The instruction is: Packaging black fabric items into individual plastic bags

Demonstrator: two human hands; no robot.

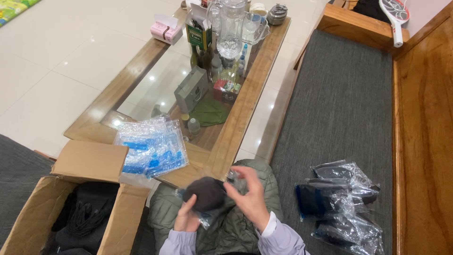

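My left hand (186,218) grips a dark folded fabric piece (205,193) over my lap, with a clear plastic bag (207,220) hanging around and under it. Against the right side of the fabric lies my right hand (251,196), whose fingers pinch the crinkled edge of the bag (234,177). Both hands sit above my green padded jacket (226,226). How far the fabric sits inside the bag is unclear.
A stack of empty clear bags with blue print (151,146) lies on the glass coffee table (236,123). An open cardboard box (71,203) with dark fabric stands at the left. Several bagged dark items (342,203) lie on the grey bench cushion (339,104). Bottles and a jug (231,28) crowd the table's far end.
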